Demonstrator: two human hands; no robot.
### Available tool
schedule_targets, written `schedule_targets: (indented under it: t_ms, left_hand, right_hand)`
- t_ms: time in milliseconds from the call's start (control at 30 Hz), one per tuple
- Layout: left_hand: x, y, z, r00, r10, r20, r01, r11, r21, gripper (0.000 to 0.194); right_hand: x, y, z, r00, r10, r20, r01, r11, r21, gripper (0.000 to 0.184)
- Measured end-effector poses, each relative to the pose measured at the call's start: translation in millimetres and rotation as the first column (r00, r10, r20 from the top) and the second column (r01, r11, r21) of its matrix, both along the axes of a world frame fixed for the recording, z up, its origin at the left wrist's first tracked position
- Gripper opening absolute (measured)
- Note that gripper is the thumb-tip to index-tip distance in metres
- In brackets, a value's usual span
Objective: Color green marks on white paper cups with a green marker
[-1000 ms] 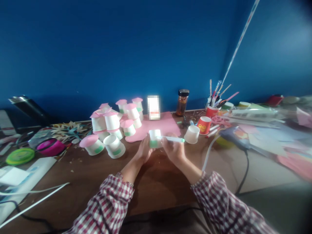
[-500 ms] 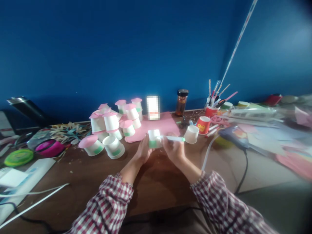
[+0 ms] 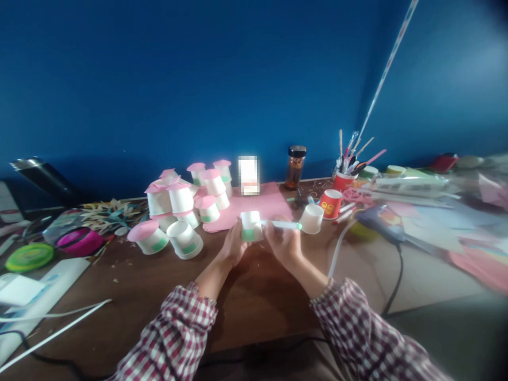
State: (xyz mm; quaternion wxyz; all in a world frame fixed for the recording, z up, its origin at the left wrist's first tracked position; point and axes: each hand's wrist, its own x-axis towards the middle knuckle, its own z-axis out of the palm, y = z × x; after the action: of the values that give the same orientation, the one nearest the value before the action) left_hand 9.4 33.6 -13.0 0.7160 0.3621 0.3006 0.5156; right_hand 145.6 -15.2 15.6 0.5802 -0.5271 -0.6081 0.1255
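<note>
My left hand grips a small white paper cup from its left side; green colouring covers part of the cup's lower half. Between the fingers of my right hand is a pale marker pen with a green end pointing right. The pen's other end reaches the cup's right side, though its tip is too small to make out. To the left stand several white cups with pink paper tops, some stacked. An uncovered white cup with a green patch leans in front of them.
Pink paper sheets lie behind my hands. A white cup, a red cup and a dark-lidded jar stand to the right. A glue gun with a cord lies farther right. White cables cross the left side.
</note>
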Motion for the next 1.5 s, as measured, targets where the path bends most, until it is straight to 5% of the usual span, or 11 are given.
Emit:
schedule_targets:
  t_ms: [1500]
  left_hand:
    - [-0.2, 0.2, -1.3, 0.999, 0.011, -0.046, -0.011, 1.000, -0.002, 0.047]
  right_hand:
    - [-2.5, 0.5, -0.6, 1.000, 0.015, -0.020, -0.015, 1.000, 0.016, 0.019]
